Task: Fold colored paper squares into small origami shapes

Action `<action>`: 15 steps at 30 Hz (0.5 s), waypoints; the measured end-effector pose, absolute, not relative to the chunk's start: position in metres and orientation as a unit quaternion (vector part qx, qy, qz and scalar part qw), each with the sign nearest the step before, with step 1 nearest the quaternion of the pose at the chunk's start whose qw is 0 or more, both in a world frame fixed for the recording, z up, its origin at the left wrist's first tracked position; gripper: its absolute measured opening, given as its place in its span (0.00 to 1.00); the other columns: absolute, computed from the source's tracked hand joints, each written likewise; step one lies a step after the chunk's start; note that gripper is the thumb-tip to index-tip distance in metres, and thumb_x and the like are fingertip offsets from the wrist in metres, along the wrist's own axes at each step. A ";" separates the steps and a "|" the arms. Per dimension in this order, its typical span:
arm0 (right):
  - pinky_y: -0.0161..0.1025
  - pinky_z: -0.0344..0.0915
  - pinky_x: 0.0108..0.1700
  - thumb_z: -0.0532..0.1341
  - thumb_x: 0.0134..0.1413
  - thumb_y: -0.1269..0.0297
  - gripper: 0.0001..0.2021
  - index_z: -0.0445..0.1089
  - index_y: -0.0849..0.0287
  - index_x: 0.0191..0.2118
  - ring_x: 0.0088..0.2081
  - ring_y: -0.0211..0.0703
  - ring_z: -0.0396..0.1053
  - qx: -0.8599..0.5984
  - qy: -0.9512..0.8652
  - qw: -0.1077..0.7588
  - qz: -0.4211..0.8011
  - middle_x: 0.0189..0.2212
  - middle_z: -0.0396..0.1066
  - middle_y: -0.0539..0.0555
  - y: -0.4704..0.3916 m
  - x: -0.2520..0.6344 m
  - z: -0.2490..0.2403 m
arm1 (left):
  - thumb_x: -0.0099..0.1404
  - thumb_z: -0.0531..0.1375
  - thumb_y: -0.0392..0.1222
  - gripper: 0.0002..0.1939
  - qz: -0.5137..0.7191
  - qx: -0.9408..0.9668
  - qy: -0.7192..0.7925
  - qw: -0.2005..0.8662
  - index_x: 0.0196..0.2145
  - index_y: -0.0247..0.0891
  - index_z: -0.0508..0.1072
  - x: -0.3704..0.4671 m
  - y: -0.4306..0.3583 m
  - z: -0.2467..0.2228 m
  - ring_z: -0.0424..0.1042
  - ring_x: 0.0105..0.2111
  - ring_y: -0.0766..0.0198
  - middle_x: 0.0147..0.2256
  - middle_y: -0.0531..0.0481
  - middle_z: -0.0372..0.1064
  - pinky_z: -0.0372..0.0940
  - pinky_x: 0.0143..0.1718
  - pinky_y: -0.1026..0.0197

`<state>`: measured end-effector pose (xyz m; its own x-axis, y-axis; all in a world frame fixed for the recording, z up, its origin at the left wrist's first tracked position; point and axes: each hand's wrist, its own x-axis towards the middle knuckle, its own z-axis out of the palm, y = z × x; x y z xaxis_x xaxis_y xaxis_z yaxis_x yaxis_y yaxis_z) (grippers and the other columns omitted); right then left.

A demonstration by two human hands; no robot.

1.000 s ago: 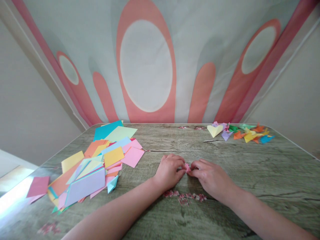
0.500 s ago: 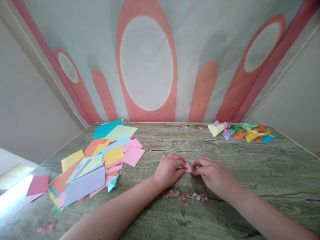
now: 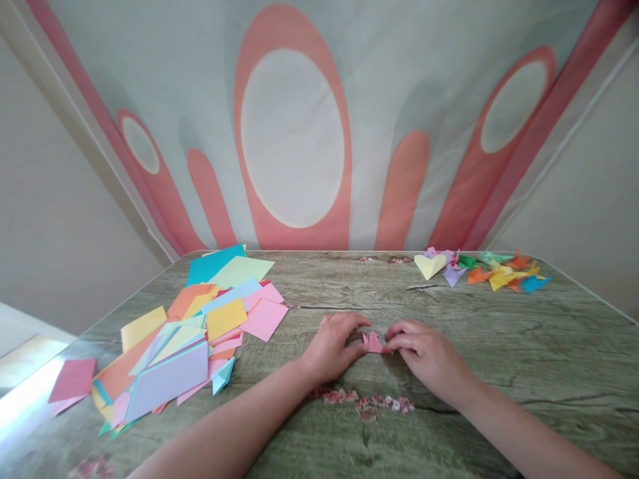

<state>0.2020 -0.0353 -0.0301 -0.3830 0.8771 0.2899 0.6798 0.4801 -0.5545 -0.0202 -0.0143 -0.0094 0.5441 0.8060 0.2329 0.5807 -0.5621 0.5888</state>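
Note:
A small piece of folded pink origami paper [image 3: 372,342], with several pointed peaks, is between my hands above the wooden-patterned tabletop. My right hand [image 3: 429,349] pinches its right end between thumb and fingertips. At the other end is my left hand [image 3: 334,346], its thumb and index finger spread apart. The left thumb tip lies close to the paper's left edge; whether it touches I cannot tell. The folds on the near side show, while the right tip is covered by my fingers.
Many-coloured paper sheets [image 3: 170,382] lie in a loose pile on the left, with a folded light-blue piece [image 3: 222,376] at its edge. Finished-looking folded shapes [image 3: 499,274] and a cream paper heart [image 3: 430,266] sit far right. A patterned curtain [image 3: 369,166] hangs behind the table [image 3: 324,283].
My left thumb and index finger have spread away from the pink paper, showing more of its peaks. My right hand keeps its pinch. The camera view has tilted slightly up.

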 end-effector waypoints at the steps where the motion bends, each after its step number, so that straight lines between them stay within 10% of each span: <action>1: 0.39 0.67 0.43 0.52 0.53 0.76 0.18 0.77 0.51 0.31 0.39 0.42 0.72 -0.486 -0.796 0.305 0.192 0.35 0.75 0.50 -0.034 0.202 -0.032 | 0.62 0.62 0.40 0.17 0.260 0.835 0.423 0.237 0.49 0.42 0.69 -0.021 -0.014 -0.010 0.70 0.44 0.61 0.46 0.49 0.72 0.60 0.49 0.58; 15: 0.43 0.67 0.42 0.58 0.58 0.59 0.10 0.70 0.54 0.45 0.38 0.45 0.71 -0.527 -0.750 0.340 0.209 0.38 0.74 0.53 -0.033 0.191 -0.039 | 0.60 0.64 0.44 0.08 0.321 0.810 0.441 0.215 0.38 0.42 0.74 -0.012 -0.018 -0.016 0.68 0.45 0.58 0.39 0.49 0.73 0.59 0.48 0.58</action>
